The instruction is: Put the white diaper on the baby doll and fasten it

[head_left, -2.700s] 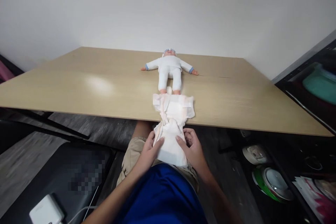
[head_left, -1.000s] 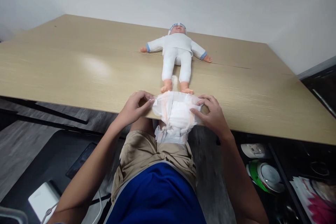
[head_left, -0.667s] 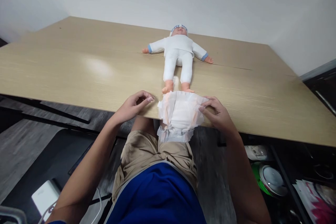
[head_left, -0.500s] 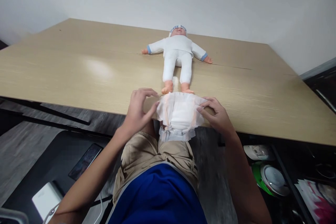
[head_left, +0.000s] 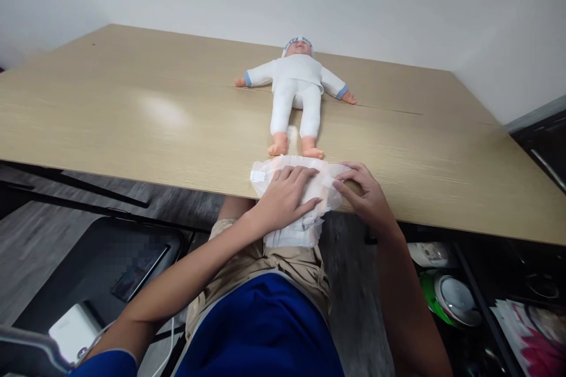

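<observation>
A white diaper (head_left: 329,191) lies spread at the table's front edge, its near end hanging over toward my lap. My left hand (head_left: 287,194) rests flat on the diaper's middle with the fingers stretched out, covering much of the inside. At the diaper's right side, my right hand (head_left: 365,191) pinches the wing between thumb and fingers. The left wing lies unfolded on the table with a white tab at its end. Just beyond the diaper a baby doll (head_left: 297,73) in white clothes and a printed cap lies on its back, feet toward me.
The wooden table (head_left: 177,141) reaches back to a pale wall. Down left, a black chair (head_left: 66,271) holds a phone (head_left: 140,271) and a white power bank (head_left: 75,330) with a cable. Low on the right, a dark shelf carries a green-and-white container (head_left: 455,300) and papers (head_left: 526,330).
My left hand has moved right from the diaper's left wing onto its middle, and the left wing is uncovered. My right hand stays at the right wing.
</observation>
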A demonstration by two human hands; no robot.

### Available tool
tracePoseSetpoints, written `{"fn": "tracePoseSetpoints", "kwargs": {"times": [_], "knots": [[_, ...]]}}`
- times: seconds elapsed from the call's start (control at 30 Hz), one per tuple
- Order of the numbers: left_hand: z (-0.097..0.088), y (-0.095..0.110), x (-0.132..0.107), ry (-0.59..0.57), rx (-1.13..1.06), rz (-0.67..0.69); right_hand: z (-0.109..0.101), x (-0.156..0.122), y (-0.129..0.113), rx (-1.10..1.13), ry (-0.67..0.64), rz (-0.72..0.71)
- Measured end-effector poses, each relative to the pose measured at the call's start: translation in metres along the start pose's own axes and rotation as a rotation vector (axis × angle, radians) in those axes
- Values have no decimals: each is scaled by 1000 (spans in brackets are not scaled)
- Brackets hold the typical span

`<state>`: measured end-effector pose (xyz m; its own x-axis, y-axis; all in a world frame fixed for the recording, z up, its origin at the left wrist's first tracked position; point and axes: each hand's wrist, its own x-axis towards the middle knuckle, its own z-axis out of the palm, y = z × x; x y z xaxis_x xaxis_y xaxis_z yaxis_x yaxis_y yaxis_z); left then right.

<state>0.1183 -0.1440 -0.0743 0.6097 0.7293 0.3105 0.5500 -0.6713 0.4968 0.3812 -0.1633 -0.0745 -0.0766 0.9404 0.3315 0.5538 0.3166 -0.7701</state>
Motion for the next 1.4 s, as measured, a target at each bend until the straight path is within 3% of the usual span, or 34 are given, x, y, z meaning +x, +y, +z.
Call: {"fn": "tracePoseSetpoints", "kwargs": {"times": [0.63, 1.03, 1.27, 1.4], "knots": [[1, 6, 4, -42, 77, -21, 10, 2, -10, -238, 30, -90], [-1, 8, 14, -41, 66, -70, 20, 3, -12, -87, 138, -55], [4, 5, 12, -5, 63, -65, -3, -3, 0, 168, 65, 38], [5, 5, 12, -4, 75, -71, -23, -9, 11, 12, 96, 78]]}}
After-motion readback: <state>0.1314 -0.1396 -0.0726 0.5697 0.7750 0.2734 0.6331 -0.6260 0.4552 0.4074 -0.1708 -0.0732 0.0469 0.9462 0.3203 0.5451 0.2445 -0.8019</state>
